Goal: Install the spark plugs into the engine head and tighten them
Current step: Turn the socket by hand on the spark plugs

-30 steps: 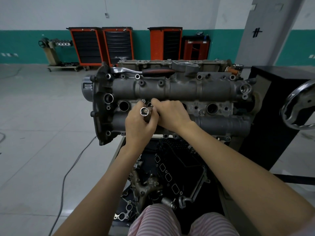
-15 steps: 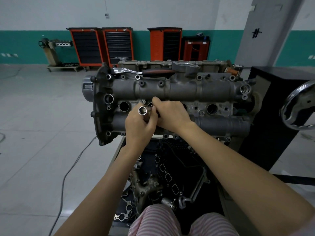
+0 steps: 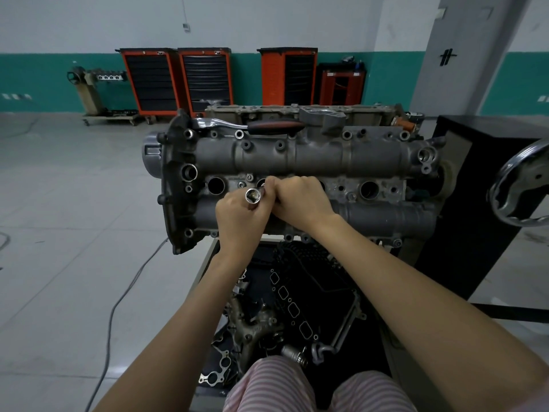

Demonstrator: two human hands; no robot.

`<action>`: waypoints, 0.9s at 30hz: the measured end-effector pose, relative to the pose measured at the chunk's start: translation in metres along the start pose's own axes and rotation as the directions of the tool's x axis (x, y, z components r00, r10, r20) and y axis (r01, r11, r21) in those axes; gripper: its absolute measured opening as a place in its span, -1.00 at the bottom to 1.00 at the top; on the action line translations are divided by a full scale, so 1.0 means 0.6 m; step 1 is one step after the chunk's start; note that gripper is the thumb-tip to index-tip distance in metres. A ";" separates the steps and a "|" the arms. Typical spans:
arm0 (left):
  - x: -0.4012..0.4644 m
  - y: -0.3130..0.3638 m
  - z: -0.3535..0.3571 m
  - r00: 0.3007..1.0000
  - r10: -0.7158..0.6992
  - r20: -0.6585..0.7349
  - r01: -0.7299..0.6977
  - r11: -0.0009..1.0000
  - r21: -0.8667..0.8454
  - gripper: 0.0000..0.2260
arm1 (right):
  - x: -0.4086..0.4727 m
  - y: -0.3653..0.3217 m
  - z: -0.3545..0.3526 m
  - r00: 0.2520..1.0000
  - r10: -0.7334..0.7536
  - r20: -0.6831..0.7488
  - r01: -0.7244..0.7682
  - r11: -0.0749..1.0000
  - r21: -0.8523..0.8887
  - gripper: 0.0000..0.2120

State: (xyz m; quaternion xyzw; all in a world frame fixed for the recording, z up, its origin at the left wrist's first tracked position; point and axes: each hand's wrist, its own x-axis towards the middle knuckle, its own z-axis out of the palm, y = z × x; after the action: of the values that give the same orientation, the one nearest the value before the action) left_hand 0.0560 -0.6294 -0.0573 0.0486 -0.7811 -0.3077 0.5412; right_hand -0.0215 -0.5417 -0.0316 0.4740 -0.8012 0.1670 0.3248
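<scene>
L hand point(image 3: 240, 221) grips socket point(image 3: 253, 196), R hand point(image 3: 300, 200) pinches sthg hidden at head point(image 3: 371, 162); seating plug prob; next: ratchet point(image 3: 252, 125).

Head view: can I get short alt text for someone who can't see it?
Both hands meet at the middle of an engine head on a stand: the left hand grips a shiny socket, the right hand pinches at its far end. A ratchet lies on top.

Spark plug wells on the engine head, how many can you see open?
3: leftmost well, one by the fingertips, one on the right. Another may be hidden under the right hand.
</scene>
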 end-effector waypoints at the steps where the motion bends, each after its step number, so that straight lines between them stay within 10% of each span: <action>1: 0.000 0.003 -0.001 1.000 0.013 0.009 -0.013 1.000 0.018 -0.57 | 0.000 -0.001 0.000 1.000 0.000 -0.016 0.000 1.000 -0.010 -0.86; 27: -0.007 -0.005 0.002 0.999 -0.027 0.025 0.027 1.000 -0.009 -0.63 | 0.005 0.003 0.003 0.997 -0.009 0.074 0.009 1.000 0.002 -0.86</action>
State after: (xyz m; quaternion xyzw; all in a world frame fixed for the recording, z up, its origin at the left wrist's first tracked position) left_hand 0.0558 -0.6293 -0.0626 0.0529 -0.7855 -0.3190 0.5276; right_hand -0.0249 -0.5436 -0.0308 0.4838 -0.8103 0.1488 0.2954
